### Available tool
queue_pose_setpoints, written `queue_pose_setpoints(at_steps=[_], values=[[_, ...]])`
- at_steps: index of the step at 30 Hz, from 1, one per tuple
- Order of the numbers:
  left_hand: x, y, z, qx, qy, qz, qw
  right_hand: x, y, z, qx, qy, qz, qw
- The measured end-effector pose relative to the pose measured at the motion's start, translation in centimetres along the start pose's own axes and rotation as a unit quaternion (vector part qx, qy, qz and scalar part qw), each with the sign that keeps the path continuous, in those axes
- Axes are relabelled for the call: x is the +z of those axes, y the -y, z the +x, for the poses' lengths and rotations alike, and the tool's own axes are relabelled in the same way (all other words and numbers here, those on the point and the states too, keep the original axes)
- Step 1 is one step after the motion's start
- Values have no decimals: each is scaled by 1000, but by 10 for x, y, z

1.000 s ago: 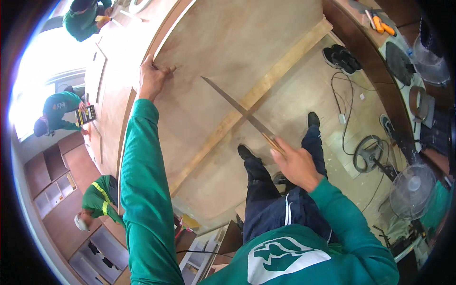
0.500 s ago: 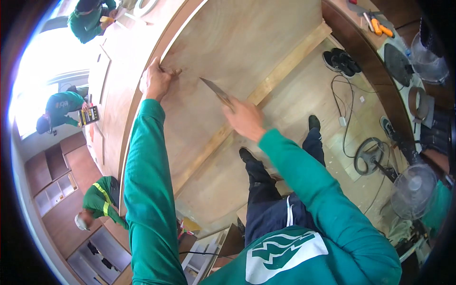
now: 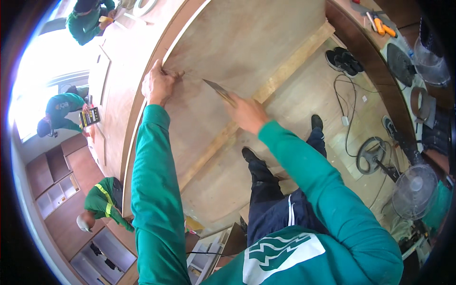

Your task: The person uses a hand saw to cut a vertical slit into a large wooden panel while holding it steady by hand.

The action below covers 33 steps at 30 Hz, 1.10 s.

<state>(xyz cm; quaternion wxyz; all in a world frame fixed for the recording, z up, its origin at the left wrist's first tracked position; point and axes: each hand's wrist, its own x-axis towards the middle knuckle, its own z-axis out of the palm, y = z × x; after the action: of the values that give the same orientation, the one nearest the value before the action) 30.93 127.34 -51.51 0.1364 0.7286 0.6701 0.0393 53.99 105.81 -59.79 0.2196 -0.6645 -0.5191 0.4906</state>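
Observation:
A large brown wooden panel (image 3: 223,52) with a curved, pale edge strip (image 3: 183,31) stretches in front of me. My left hand (image 3: 159,85) is closed over this edge, with thumb and fingertips on the panel's inner side; what lies under the fingers is partly hidden. To the right, my right hand (image 3: 247,113) grips a knife (image 3: 217,89) with a thin, tapering metal blade. The blade points up and left toward my left fingertips, with a gap between them. Most of its handle is hidden in my fist.
A wooden batten (image 3: 285,71) crosses below the panel. Shoes (image 3: 343,61), a cable (image 3: 349,128) and a fan (image 3: 413,190) are at the right. Orange-handled tools (image 3: 384,28) lie on a curved counter. Co-workers (image 3: 102,199) in green work along the left.
The whole view has shifted slightly, so the panel and floor sit a little further right and down. Both hands keep nearly the same hold and the knife has barely moved relative to the panel.

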Motion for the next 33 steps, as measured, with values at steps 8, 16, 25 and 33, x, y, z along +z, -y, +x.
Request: queue_pose_setpoints(at_steps=[8,16,25,33], values=[[-7,34,2,-5,28,-45,999,-23,-4,-88,35,31,18,999],[-21,0,-11,3,6,1,1000,-55,-45,-175,21,8,-9,1000],[-9,13,-6,-4,7,-6,1000,22,4,4,-19,-28,0,999],[-22,26,-9,15,-17,30,999,-45,-54,-203,65,30,2,997]])
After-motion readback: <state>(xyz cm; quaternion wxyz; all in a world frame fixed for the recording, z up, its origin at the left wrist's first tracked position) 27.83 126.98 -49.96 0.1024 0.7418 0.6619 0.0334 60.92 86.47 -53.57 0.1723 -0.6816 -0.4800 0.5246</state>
